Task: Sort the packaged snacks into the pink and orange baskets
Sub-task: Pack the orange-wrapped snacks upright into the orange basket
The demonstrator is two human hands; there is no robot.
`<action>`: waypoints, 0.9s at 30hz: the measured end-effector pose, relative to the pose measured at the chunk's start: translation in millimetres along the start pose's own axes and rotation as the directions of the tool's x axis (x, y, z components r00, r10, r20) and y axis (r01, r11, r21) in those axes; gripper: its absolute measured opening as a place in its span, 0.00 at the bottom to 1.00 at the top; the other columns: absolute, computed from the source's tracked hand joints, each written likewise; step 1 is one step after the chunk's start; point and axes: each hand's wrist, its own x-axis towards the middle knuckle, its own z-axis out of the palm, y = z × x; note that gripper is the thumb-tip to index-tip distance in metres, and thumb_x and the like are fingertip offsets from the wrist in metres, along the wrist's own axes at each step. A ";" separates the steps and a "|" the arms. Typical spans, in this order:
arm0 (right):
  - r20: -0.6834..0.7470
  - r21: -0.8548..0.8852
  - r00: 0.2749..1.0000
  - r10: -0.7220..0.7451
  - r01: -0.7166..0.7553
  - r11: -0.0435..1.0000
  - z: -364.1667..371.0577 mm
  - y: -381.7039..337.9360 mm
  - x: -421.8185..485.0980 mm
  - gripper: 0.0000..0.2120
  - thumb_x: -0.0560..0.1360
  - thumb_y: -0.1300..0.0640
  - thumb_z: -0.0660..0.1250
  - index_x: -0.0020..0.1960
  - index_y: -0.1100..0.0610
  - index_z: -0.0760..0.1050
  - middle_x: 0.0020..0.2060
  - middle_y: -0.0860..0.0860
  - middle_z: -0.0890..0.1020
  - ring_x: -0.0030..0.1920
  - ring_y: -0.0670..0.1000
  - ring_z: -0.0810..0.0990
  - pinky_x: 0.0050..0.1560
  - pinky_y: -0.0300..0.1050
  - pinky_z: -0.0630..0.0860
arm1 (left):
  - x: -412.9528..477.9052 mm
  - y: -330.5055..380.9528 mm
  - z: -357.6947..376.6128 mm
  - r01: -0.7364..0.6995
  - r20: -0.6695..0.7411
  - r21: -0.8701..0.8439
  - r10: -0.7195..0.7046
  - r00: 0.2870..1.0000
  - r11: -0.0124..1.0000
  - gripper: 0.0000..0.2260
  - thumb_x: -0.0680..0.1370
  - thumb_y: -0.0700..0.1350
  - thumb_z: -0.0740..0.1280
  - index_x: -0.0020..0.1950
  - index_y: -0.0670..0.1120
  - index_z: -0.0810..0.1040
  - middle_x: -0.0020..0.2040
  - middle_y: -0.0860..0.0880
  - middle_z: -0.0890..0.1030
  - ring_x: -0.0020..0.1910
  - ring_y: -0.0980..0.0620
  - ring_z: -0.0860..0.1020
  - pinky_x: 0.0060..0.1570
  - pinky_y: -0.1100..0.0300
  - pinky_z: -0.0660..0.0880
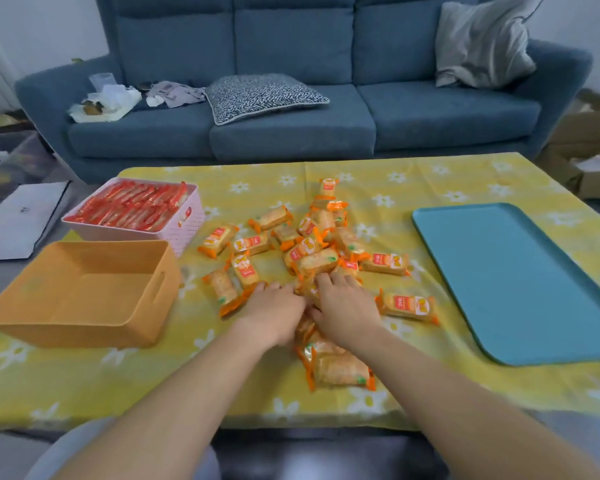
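In the middle of the table, at the near edge of a loose heap of orange-wrapped snack packs (312,251), both hands lie palm-down, side by side and nearly touching. The left hand (274,315) reaches forward with its fingers laid close together on the packs; the right hand (345,310) has its fingers slightly parted and curled over a pack beneath it, though whether either hand actually grips one cannot be told, since the palms hide it. More packs sit under and just behind the wrists, one pack (340,370) lying between the forearms. Another single pack (407,306) lies just right of the right hand. The heap spreads away from the hands over the yellow flowered tablecloth (153,379). To the left, well apart from the hands, stands the orange basket (118,327), with nothing visible in it. Behind it, touching or just beside it, the pink basket (184,233) is filled with red-wrapped snacks (129,209). On the right side of the table lies a flat teal tray (520,282). Beyond the table is a blue sofa (291,129) with cushions.
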 end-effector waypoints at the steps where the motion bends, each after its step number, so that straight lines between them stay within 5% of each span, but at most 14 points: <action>1: -0.007 -0.010 1.000 0.021 -0.021 1.000 2.0 -0.7 4.8 0.20 0.78 0.50 0.64 0.67 0.56 0.67 0.63 0.55 0.75 0.67 0.58 0.72 0.57 0.52 0.74 | -0.1 -2.8 -4.8 0.015 0.000 -0.022 -0.015 1.000 1.000 0.20 0.76 0.51 0.69 0.68 0.54 0.74 0.65 0.45 0.76 0.68 0.41 0.71 0.69 0.46 0.65; 6: 0.092 0.054 0.995 0.045 -0.050 0.997 -12.9 4.4 23.0 0.22 0.74 0.50 0.68 0.63 0.58 0.67 0.57 0.57 0.79 0.64 0.60 0.74 0.54 0.52 0.74 | -12.3 -11.4 -24.9 0.129 0.047 -0.342 -0.120 0.992 0.931 0.23 0.70 0.58 0.72 0.59 0.51 0.70 0.58 0.46 0.81 0.59 0.42 0.79 0.48 0.54 0.74; 10: -0.018 0.298 0.994 0.106 -0.096 0.950 -54.6 35.0 26.5 0.17 0.72 0.53 0.66 0.59 0.57 0.70 0.53 0.57 0.79 0.56 0.61 0.78 0.49 0.50 0.72 | -18.4 16.8 -25.2 0.121 0.094 -0.527 -0.083 0.992 0.841 0.30 0.68 0.63 0.68 0.65 0.50 0.68 0.63 0.48 0.79 0.60 0.43 0.78 0.51 0.54 0.75; 13: 0.074 0.162 0.989 0.129 -0.140 0.977 -65.0 79.0 14.3 0.13 0.73 0.54 0.66 0.55 0.56 0.69 0.49 0.54 0.72 0.55 0.61 0.77 0.45 0.46 0.67 | -24.7 53.6 -20.5 0.073 0.059 -0.351 -0.055 0.997 0.933 0.46 0.61 0.76 0.68 0.70 0.49 0.66 0.68 0.47 0.73 0.66 0.43 0.74 0.59 0.48 0.73; 15: 0.222 -0.027 0.964 0.144 -0.141 0.990 -55.5 102.3 3.5 0.21 0.73 0.48 0.69 0.60 0.58 0.70 0.55 0.55 0.72 0.59 0.61 0.77 0.50 0.48 0.71 | -26.1 68.8 -13.7 0.051 0.056 -0.221 -0.040 0.998 0.974 0.53 0.57 0.78 0.70 0.73 0.49 0.63 0.70 0.46 0.69 0.69 0.42 0.70 0.62 0.44 0.70; 17: 0.316 -0.135 0.939 0.132 -0.093 0.986 -41.0 112.7 -6.3 0.27 0.70 0.45 0.72 0.62 0.56 0.70 0.60 0.55 0.73 0.61 0.59 0.77 0.54 0.47 0.73 | -22.7 73.2 -6.9 0.045 0.080 -0.166 -0.032 0.996 0.985 0.53 0.57 0.75 0.74 0.73 0.48 0.63 0.70 0.46 0.70 0.71 0.42 0.68 0.63 0.44 0.68; 21: 0.237 -0.236 0.962 0.133 -0.076 0.969 -32.7 109.3 -15.6 0.16 0.71 0.50 0.69 0.54 0.51 0.66 0.56 0.49 0.78 0.56 0.55 0.80 0.45 0.46 0.71 | -17.1 70.9 -5.4 0.060 0.060 -0.162 -0.051 0.997 0.985 0.44 0.61 0.67 0.78 0.69 0.49 0.66 0.66 0.47 0.75 0.69 0.42 0.68 0.60 0.47 0.70; 24: 0.141 0.031 0.977 0.162 -0.168 0.985 -45.1 99.6 -9.0 0.20 0.68 0.47 0.70 0.53 0.53 0.66 0.48 0.50 0.76 0.46 0.54 0.78 0.40 0.47 0.75 | -17.9 64.2 -8.3 0.096 0.101 -0.208 -0.076 0.992 0.973 0.42 0.62 0.64 0.79 0.69 0.50 0.67 0.65 0.47 0.75 0.66 0.43 0.73 0.57 0.48 0.71; 27: 0.082 0.295 0.988 0.131 -0.150 0.944 -50.9 75.9 3.6 0.30 0.66 0.47 0.74 0.62 0.54 0.66 0.50 0.50 0.76 0.46 0.53 0.77 0.39 0.48 0.75 | -19.4 57.7 -6.7 0.126 0.150 -0.236 -0.092 0.984 0.964 0.42 0.61 0.64 0.80 0.68 0.50 0.68 0.64 0.48 0.75 0.64 0.44 0.76 0.52 0.51 0.73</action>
